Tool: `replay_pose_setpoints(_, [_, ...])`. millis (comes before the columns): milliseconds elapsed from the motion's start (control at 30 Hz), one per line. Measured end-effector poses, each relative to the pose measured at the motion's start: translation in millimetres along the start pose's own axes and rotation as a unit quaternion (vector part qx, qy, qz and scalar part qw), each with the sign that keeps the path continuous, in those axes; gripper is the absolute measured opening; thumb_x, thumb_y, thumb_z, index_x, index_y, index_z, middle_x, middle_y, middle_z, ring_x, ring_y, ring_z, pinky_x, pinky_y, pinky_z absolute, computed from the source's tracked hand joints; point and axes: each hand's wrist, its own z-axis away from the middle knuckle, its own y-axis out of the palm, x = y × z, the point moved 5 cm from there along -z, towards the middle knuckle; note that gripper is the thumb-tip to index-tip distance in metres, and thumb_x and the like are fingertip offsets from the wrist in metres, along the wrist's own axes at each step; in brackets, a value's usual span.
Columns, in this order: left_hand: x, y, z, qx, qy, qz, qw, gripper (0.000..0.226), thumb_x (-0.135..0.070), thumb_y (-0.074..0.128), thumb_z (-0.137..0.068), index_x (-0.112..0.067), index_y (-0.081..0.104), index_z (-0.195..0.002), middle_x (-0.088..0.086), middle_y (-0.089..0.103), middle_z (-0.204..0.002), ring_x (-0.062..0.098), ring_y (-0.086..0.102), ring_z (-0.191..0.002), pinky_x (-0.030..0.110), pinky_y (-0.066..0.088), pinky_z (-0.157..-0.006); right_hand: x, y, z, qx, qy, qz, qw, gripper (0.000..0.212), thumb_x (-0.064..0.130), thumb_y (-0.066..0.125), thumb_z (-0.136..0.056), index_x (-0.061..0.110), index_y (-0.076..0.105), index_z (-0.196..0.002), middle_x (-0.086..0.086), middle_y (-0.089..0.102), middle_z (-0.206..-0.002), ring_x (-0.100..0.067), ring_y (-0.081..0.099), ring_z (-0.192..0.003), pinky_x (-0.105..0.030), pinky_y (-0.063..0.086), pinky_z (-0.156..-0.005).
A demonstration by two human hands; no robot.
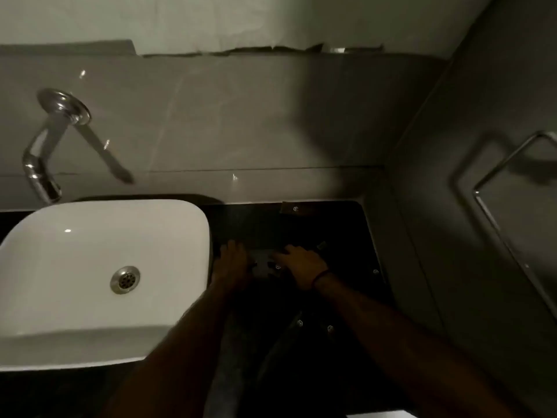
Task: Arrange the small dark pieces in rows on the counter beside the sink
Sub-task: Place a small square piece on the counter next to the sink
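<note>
Early, by the look of it. Pieces [330,328] scattered on dark counter [346,372] at 3 o'clock of sink [102,273], no rows discernible. Left hand [232,263] flat, fingers spread; right hand [304,265]: grip too dim to tell.

No text, label, brand or number can be read. The dark pieces [296,209] on the table [256,224] carry small pale marks, too blurred to make out.

Bathroom: sink [90,336], wall tap [45,164]
</note>
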Motion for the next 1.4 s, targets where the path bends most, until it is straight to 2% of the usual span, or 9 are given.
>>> replay_pose_setpoints(167, [9.7,8.8,-8.2,-0.047,-0.008,0.076,0.996,0.049,-0.027,0.063,-0.088,-0.004,0.046,-0.128,0.019,0.046,-0.130,0.040,0.047,-0.117,0.048,0.046,-0.087,-6.3,2.9,-23.8,-0.016,0.001,0.037,0.999,0.049,0.033,0.066,-0.086,0.028,0.051,-0.132,-0.015,0.043,-0.137,-0.037,0.045,-0.126,-0.053,0.043,-0.101])
replay_pose_setpoints(333, [18.8,9.2,-21.6,-0.064,0.014,0.163,0.984,0.052,-0.013,0.073,-0.076,-0.004,0.052,-0.123,0.017,0.052,-0.124,0.037,0.048,-0.114,0.039,0.042,-0.089,-25.6,-8.6,-39.8,-0.051,0.043,-0.009,0.998,0.052,0.035,0.069,-0.080,0.017,0.055,-0.127,-0.015,0.046,-0.133,-0.037,0.047,-0.122,-0.052,0.047,-0.098])
replay_pose_setpoints(433, [14.5,7.1,-30.5,-0.048,0.041,0.193,0.979,0.054,-0.007,0.074,-0.075,-0.008,0.055,-0.125,0.014,0.053,-0.130,0.034,0.045,-0.124,0.037,0.039,-0.097,-32.2,-13.0,-47.1,-0.055,0.052,-0.029,0.997,0.054,0.032,0.072,-0.079,0.017,0.054,-0.128,-0.015,0.046,-0.136,-0.036,0.047,-0.124,-0.052,0.047,-0.099])
replay_pose_setpoints(533, [7.6,1.5,-37.6,-0.041,0.063,0.189,0.979,0.070,-0.014,0.076,-0.075,-0.014,0.047,-0.138,0.010,0.049,-0.142,0.032,0.034,-0.137,0.042,0.036,-0.108,-38.3,-14.7,-52.5,-0.057,0.061,-0.035,0.996,0.060,0.030,0.075,-0.077,0.018,0.053,-0.131,-0.015,0.044,-0.138,-0.037,0.046,-0.126,-0.051,0.047,-0.101])
replay_pose_setpoints(633, [5.7,-7.7,-35.3,-0.118,-0.018,0.175,0.977,0.069,-0.043,0.073,-0.074,-0.013,0.047,-0.131,0.009,0.050,-0.131,0.029,0.047,-0.120,0.041,0.048,-0.091,-40.2,-13.3,-54.4,-0.054,0.073,-0.054,0.994,0.063,0.026,0.075,-0.077,0.018,0.050,-0.134,-0.015,0.043,-0.140,-0.037,0.046,-0.128,-0.050,0.047,-0.103])
replay_pose_setpoints(700, [6.2,-6.8,-32.5,-0.131,-0.082,0.131,0.979,0.075,-0.054,0.071,-0.073,-0.009,0.046,-0.128,0.011,0.048,-0.127,0.030,0.050,-0.112,0.041,0.051,-0.082,-39.8,-12.8,-54.6,-0.058,0.079,-0.072,0.993,0.063,0.023,0.074,-0.078,0.017,0.050,-0.135,-0.015,0.043,-0.141,-0.037,0.046,-0.128,-0.049,0.047,-0.103])
replay_pose_setpoints(900, [-7.0,3.8,-43.9,-0.044,0.007,0.104,0.994,0.054,-0.026,0.073,-0.079,-0.012,0.052,-0.127,0.014,0.045,-0.136,0.034,0.044,-0.124,0.048,0.041,-0.099,-41.5,-12.3,-54.5,-0.065,0.093,-0.095,0.989,0.063,0.018,0.073,-0.080,0.016,0.049,-0.138,-0.016,0.040,-0.144,-0.037,0.046,-0.129,-0.047,0.045,-0.107])
replay_pose_setpoints(1233, [-9.4,3.8,-49.4,-0.044,0.019,0.110,0.993,0.046,-0.022,0.074,-0.077,-0.012,0.056,-0.119,0.013,0.046,-0.133,0.034,0.044,-0.122,0.048,0.043,-0.099,-41.8,-9.1,-54.9,-0.074,0.104,-0.122,0.984,0.064,0.017,0.076,-0.078,0.018,0.050,-0.136,-0.014,0.041,-0.141,-0.037,0.045,-0.128,-0.046,0.042,-0.107])
replay_pose_setpoints(1400, [-9.2,3.5,-50.9,-0.043,0.025,0.090,0.995,0.046,-0.021,0.074,-0.076,-0.011,0.055,-0.117,0.014,0.046,-0.130,0.035,0.045,-0.118,0.047,0.044,-0.091,-42.3,-7.9,-54.7,-0.064,0.116,-0.127,0.983,0.066,0.016,0.077,-0.078,0.018,0.048,-0.137,-0.014,0.036,-0.146,-0.037,0.041,-0.133,-0.047,0.041,-0.112])
